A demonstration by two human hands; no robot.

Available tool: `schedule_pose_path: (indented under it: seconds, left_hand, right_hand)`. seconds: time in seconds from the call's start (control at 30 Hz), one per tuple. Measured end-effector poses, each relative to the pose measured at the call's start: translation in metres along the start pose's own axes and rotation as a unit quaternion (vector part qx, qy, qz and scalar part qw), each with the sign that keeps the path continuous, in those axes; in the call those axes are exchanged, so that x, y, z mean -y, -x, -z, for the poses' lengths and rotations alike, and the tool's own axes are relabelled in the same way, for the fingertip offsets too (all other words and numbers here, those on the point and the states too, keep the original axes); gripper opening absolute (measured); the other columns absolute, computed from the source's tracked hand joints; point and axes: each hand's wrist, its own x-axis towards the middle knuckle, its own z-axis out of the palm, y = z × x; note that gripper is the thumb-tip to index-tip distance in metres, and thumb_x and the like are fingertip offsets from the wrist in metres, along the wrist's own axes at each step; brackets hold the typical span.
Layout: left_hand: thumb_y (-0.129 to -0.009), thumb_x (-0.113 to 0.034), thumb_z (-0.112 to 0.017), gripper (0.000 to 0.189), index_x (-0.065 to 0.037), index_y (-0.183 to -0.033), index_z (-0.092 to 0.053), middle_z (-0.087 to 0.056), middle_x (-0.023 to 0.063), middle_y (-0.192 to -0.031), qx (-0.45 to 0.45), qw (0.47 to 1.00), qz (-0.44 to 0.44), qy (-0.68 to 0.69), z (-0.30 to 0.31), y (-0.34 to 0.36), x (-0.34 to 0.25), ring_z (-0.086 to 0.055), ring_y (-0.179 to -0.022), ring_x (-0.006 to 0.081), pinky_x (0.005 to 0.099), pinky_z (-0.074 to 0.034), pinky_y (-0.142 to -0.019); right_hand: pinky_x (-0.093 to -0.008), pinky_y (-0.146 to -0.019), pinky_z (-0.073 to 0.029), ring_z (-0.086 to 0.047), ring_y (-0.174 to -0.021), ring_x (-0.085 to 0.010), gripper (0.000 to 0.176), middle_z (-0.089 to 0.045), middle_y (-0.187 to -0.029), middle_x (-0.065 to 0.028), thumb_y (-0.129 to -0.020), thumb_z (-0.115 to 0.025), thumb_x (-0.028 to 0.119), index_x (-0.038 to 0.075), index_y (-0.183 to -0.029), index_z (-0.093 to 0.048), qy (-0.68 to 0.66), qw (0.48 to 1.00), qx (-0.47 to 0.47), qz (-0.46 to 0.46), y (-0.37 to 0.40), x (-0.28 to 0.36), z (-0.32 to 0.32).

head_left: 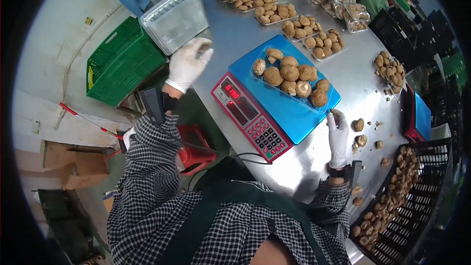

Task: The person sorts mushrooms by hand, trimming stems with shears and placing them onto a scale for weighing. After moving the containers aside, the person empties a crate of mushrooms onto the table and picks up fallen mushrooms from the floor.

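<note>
The left hand (pixel 189 64) is held open, fingers spread, just short of the stack of clear trays (pixel 174 17), while the right hand (pixel 337 135) is laid flat and empty against the scale (pixel 289 113), the mushroom tray (pixel 292 76) just beyond it.

Left hand (pixel 189 64) gloved, reaching far out to my left, arm stretched, wrist bent back, fingers loosely spread and half curled; can't tell if anything is pinched. Right hand (pixel 337 135) gloved, closer in, palm down, fingers straight and together, pointing away from me, empty. Forearms in checked sleeves (pixel 152 157).
</note>
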Motion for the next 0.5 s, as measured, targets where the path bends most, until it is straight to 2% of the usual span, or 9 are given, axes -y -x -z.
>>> schedule_pose_path:
  seconds: [0.07, 0.1, 0.17, 0.23, 0.27, 0.37, 0.4, 0.5]
  left_hand:
    - [-0.083, -0.020, -0.064, 0.022, -0.008, -0.102, -0.062, -0.065, 0.0092, -0.096, -0.047, 0.985, -0.114, -0.125, 0.014, -0.010, 0.007, -0.064, -0.085, 0.0258, 0.0335, -0.051, -0.073]
    - [-0.083, -0.020, -0.064, 0.022, -0.008, -0.102, -0.062, -0.065, 0.0092, -0.096, -0.048, 0.984, -0.118, -0.120, 0.014, -0.013, 0.004, -0.064, -0.085, 0.0258, 0.0335, -0.051, -0.073]
    - [-0.082, -0.021, -0.065, 0.023, -0.009, -0.101, -0.062, -0.065, 0.0085, -0.095, -0.049, 0.971, -0.193, -0.134, 0.002, -0.015, -0.005, -0.063, -0.085, 0.0295, 0.0370, -0.050, -0.074]
    - [-0.082, -0.023, -0.065, 0.024, -0.010, -0.102, -0.061, -0.064, 0.0083, -0.097, -0.029, 0.979, -0.182, -0.081, -0.040, -0.006, -0.012, -0.062, -0.089, 0.0296, 0.0384, -0.049, -0.077]
    - [-0.082, -0.023, -0.065, 0.026, -0.010, -0.104, -0.060, -0.064, 0.0084, -0.099, -0.001, 0.983, -0.179, -0.049, -0.058, 0.003, -0.021, -0.061, -0.090, 0.0297, 0.0383, -0.049, -0.078]
    - [-0.081, -0.023, -0.067, 0.043, -0.008, -0.118, -0.053, -0.058, 0.0136, -0.109, 0.040, 0.984, -0.157, 0.079, -0.100, 0.020, -0.039, -0.058, -0.097, 0.0316, 0.0372, -0.047, -0.085]
    - [-0.081, -0.023, -0.067, 0.043, -0.008, -0.118, -0.053, -0.058, 0.0136, -0.109, 0.061, 0.981, -0.155, 0.100, -0.105, 0.022, -0.042, -0.058, -0.097, 0.0316, 0.0372, -0.047, -0.085]
    - [-0.079, -0.015, -0.070, 0.048, -0.005, -0.121, -0.050, -0.051, 0.0154, -0.114, -0.017, 0.985, -0.097, 0.144, -0.107, 0.024, -0.035, -0.053, -0.101, 0.0311, 0.0400, -0.046, -0.088]
  right_hand:
    - [-0.0265, -0.073, -0.048, -0.060, -0.081, -0.0142, 0.027, -0.064, -0.091, -0.0088, -0.091, -0.060, 0.018, 0.000, -0.112, -0.058, 0.014, 0.999, -0.042, 0.031, 0.001, 0.001, 0.002]
    - [-0.0272, -0.074, -0.048, -0.060, -0.080, -0.0145, 0.027, -0.065, -0.092, -0.0098, -0.091, -0.059, 0.017, 0.000, -0.112, -0.059, 0.026, 0.998, -0.056, 0.028, 0.002, 0.005, 0.003]
    - [-0.0276, -0.074, -0.048, -0.060, -0.080, -0.0145, 0.027, -0.065, -0.092, -0.0101, -0.091, -0.059, 0.017, 0.000, -0.112, -0.059, 0.051, 0.996, -0.072, 0.025, -0.001, 0.018, 0.003]
    - [-0.0273, -0.073, -0.047, -0.060, -0.079, -0.0139, 0.026, -0.066, -0.090, -0.0099, -0.091, -0.059, 0.016, -0.001, -0.112, -0.059, 0.116, 0.987, -0.104, 0.023, 0.001, 0.021, -0.004]
    - [-0.0267, -0.072, -0.047, -0.059, -0.077, -0.0144, 0.025, -0.066, -0.089, -0.0096, -0.091, -0.058, 0.014, -0.001, -0.111, -0.060, 0.100, 0.984, -0.124, 0.076, 0.004, 0.023, -0.009]
    - [-0.0261, -0.072, -0.047, -0.059, -0.075, -0.0133, 0.016, -0.065, -0.087, -0.0092, -0.090, -0.059, 0.009, 0.000, -0.103, -0.061, 0.083, 0.987, -0.126, 0.058, 0.036, 0.051, -0.021]
    - [-0.0258, -0.071, -0.048, -0.058, -0.074, -0.0128, 0.013, -0.065, -0.085, -0.0088, -0.089, -0.059, 0.006, 0.000, -0.100, -0.061, 0.078, 0.988, -0.116, 0.065, 0.046, 0.057, -0.027]
    - [-0.0247, -0.069, -0.048, -0.058, -0.070, -0.0120, 0.002, -0.064, -0.081, -0.0064, -0.087, -0.060, 0.002, 0.000, -0.089, -0.060, 0.087, 0.991, -0.080, 0.061, 0.082, 0.054, -0.039]
